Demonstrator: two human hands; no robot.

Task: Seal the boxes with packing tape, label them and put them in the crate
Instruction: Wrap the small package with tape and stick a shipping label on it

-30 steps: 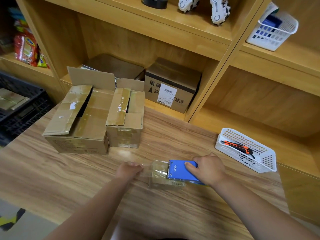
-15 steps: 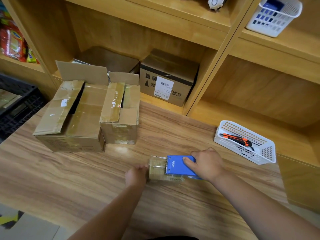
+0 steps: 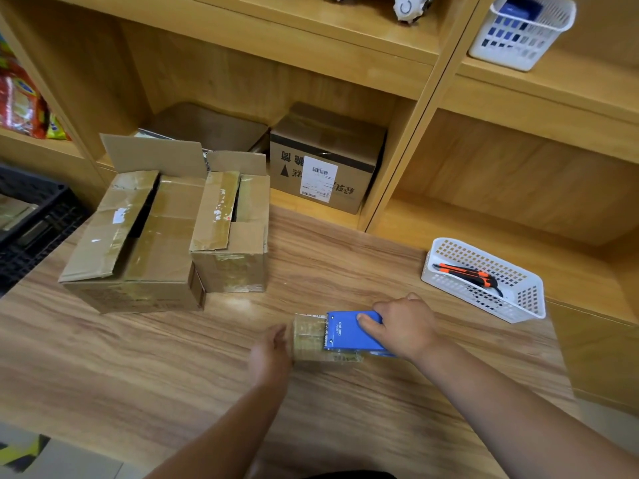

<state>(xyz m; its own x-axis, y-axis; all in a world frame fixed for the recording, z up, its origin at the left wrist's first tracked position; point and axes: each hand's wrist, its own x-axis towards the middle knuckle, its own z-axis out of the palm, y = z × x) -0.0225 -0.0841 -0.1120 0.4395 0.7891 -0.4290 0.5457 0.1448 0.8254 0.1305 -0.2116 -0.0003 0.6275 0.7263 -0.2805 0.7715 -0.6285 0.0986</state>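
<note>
A blue tape dispenser (image 3: 345, 331) with a roll of clear packing tape (image 3: 307, 337) lies on the wooden table (image 3: 138, 368). My right hand (image 3: 403, 326) grips the dispenser's blue body from the right. My left hand (image 3: 271, 354) is blurred and sits against the roll's left edge; its fingers are hidden from me. Two cardboard boxes stand at the back left with their flaps loose: a large box (image 3: 138, 236) and a smaller box (image 3: 235, 233) touching its right side. The black crate (image 3: 31, 223) is at the far left, beside the table.
A white basket (image 3: 529, 305) holding an orange box cutter (image 3: 466, 273) sits on the right of the table. On the shelf behind stand a labelled carton (image 3: 325, 160) and a closed brown box (image 3: 207, 127). Another white basket (image 3: 522, 32) is on an upper shelf.
My left hand has moved right, from a stretched length of tape back up against the roll. My right hand stays on the dispenser. The camera has tilted down slightly.
</note>
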